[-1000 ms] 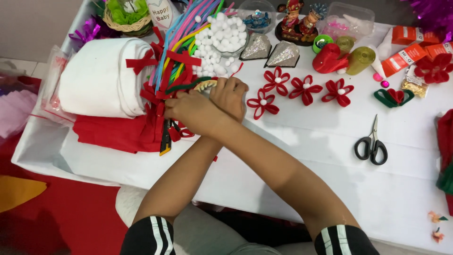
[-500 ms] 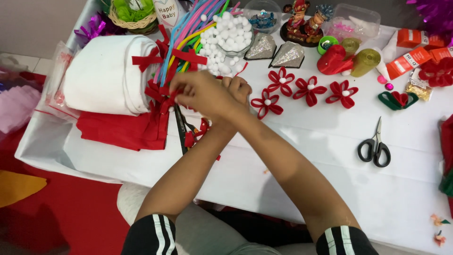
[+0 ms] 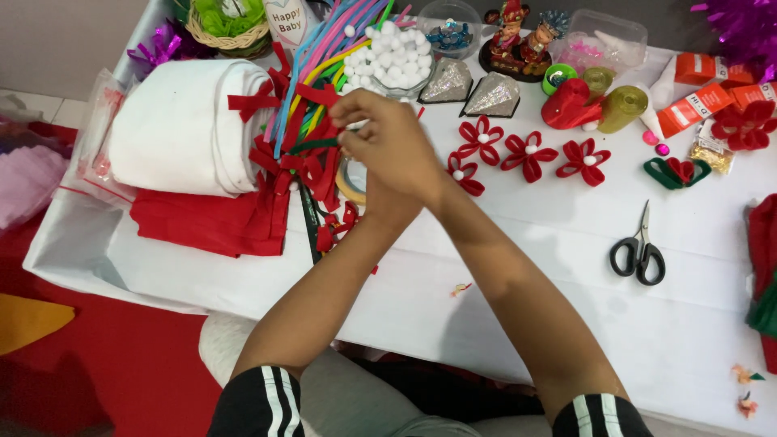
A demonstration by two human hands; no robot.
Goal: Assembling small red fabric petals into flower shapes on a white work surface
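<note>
Both hands are meeting over the far left part of the white table (image 3: pixel 566 267), just in front of the bunch of coloured craft stems (image 3: pixel 340 40). The right hand (image 3: pixel 396 150) is lying on top and hiding most of the left hand (image 3: pixel 356 121), so only the left fingertips are showing at the left side of the pair. Those fingertips are pinching together on a dark green strip (image 3: pixel 312 146), which is sticking out to the left from the fingers, its long axis running nearly level along the table's length, over the pile of red bows (image 3: pixel 312 174). The right fingers are curling closed over the same spot, but I cannot tell whether they are gripping the strip or only covering it. The left hand is the nearer one to the strip's free end. The roll of white felt (image 3: pixel 182 125) is lying further left, on folded red felt (image 3: pixel 202 222) near the left edge; the red felt flowers (image 3: pixel 530 154) are sitting just right of the hands, and the scissors (image 3: pixel 639 251) are resting well apart toward the right edge. Compared with half a second earlier, the hands are sitting a little further along toward the stems and the green strip is showing more plainly beyond the fingertips.
</note>
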